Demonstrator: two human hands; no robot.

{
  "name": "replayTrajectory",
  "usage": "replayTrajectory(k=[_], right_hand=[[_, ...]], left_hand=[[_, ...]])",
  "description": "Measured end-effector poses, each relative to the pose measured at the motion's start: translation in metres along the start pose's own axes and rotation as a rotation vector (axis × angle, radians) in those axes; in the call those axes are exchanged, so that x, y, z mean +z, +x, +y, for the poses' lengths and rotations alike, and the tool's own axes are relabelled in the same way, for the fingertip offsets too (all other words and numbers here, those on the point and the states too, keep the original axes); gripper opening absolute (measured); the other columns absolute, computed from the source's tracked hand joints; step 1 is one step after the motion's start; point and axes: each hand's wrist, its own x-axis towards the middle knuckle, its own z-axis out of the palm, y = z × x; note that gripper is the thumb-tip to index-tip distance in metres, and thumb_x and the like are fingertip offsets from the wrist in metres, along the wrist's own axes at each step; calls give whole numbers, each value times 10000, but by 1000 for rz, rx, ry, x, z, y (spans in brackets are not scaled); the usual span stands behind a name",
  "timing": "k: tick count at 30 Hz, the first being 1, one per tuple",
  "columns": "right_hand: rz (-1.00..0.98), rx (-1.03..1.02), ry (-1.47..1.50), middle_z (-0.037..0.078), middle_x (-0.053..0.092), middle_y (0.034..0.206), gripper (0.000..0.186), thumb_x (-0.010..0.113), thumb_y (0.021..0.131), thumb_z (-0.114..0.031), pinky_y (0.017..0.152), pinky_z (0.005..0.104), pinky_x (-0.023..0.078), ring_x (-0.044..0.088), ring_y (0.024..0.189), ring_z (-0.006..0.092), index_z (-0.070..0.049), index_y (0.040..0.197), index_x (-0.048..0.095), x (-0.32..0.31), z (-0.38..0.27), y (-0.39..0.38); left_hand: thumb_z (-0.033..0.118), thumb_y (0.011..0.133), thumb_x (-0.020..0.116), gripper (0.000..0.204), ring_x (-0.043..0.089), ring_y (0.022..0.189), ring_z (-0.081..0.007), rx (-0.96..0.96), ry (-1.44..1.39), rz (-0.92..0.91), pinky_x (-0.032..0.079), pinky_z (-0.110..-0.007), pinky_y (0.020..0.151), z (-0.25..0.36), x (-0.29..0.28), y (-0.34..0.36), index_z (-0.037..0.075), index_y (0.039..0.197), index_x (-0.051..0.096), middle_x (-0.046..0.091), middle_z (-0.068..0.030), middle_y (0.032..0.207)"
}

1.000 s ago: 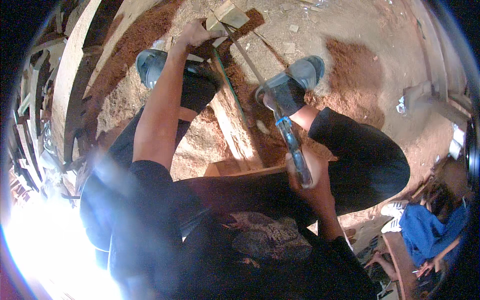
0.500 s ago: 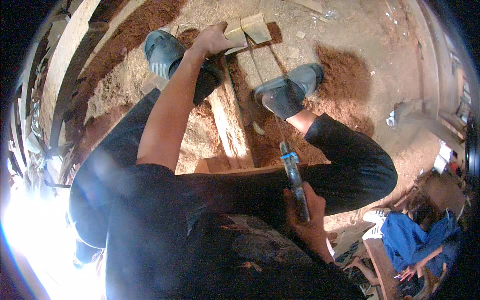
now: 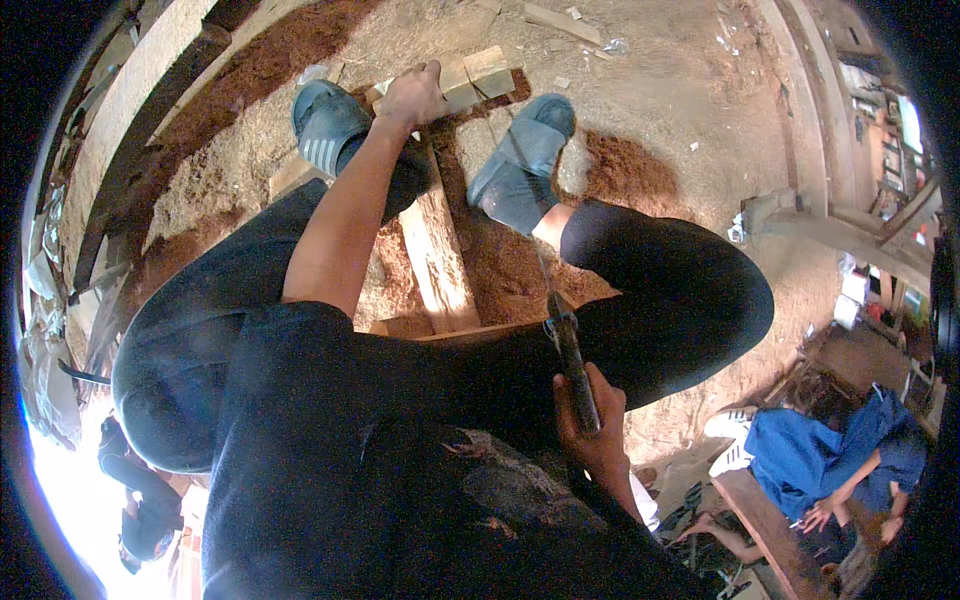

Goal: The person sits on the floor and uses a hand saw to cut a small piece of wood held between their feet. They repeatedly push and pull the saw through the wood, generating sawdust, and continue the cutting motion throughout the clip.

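My left hand (image 3: 414,97) is closed round a short squared wood block (image 3: 462,92) near the top of the view, between my feet. A narrow line crosses the block close to its right end. Low at the right, my right hand (image 3: 597,425) is wrapped round the dark handle of a handsaw (image 3: 571,360), which has a blue tie near its front. The thin blade runs up past my right sandal (image 3: 525,150) and is blurred. I cannot tell whether its far end sits in the block. A longer timber (image 3: 438,250) lies below the block, toward me.
Reddish sawdust (image 3: 628,165) covers the ground around my feet. Long beams (image 3: 150,110) stand along the left. At lower right a person in blue clothes (image 3: 820,450) sits by a brown plank (image 3: 757,530). Another person (image 3: 150,510) is at lower left, in bright light.
The view has shifted. My right hand and the saw have moved slightly left and up in the picture. My right foot now appears nearer the left one. My left hand remains on the block.
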Motion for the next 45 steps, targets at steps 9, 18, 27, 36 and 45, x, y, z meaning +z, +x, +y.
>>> replayTrajectory(k=[9, 18, 27, 36, 45], right_hand=[[-55, 21, -87, 166, 596, 680, 152, 606, 901, -164, 546, 415, 478, 598, 619, 315, -37, 962, 550, 7, -2, 7], [-88, 57, -91, 215, 618, 721, 163, 561, 919, -151, 553, 425, 495, 647, 655, 402, -36, 1035, 572, 13, -9, 9], [-40, -59, -24, 92, 580, 659, 132, 593, 916, -109, 527, 289, 430, 511, 564, 108, 3, 984, 609, 26, -5, 36], [-7, -43, -9, 147, 614, 688, 155, 595, 918, -144, 588, 336, 483, 616, 609, 161, -3, 981, 608, 25, -16, 37], [-46, -29, -65, 185, 633, 837, 199, 555, 921, -119, 698, 409, 484, 636, 764, 315, -17, 1091, 559, 32, -19, 33]], left_hand=[[590, 614, 772, 852, 590, 1098, -402, 36, -26, -112, 474, -480, 928, -11, 10, 15, 27, 1201, 518, 606, -250, 1170], [561, 591, 791, 905, 579, 1124, -402, 9, -35, -162, 464, -480, 951, -5, -6, 2, 1, 1241, 502, 595, -241, 1211], [550, 601, 772, 829, 608, 1064, -396, 105, -37, -121, 477, -450, 931, -26, 24, 23, -10, 1168, 544, 632, -245, 1129], [549, 515, 821, 955, 617, 1077, -373, 26, -77, -102, 495, -437, 919, -13, -2, 25, -4, 1243, 542, 632, -246, 1153], [567, 544, 807, 1002, 567, 1165, -363, 12, -163, -223, 457, -429, 985, -21, 15, 19, -27, 1288, 493, 570, -250, 1256]])
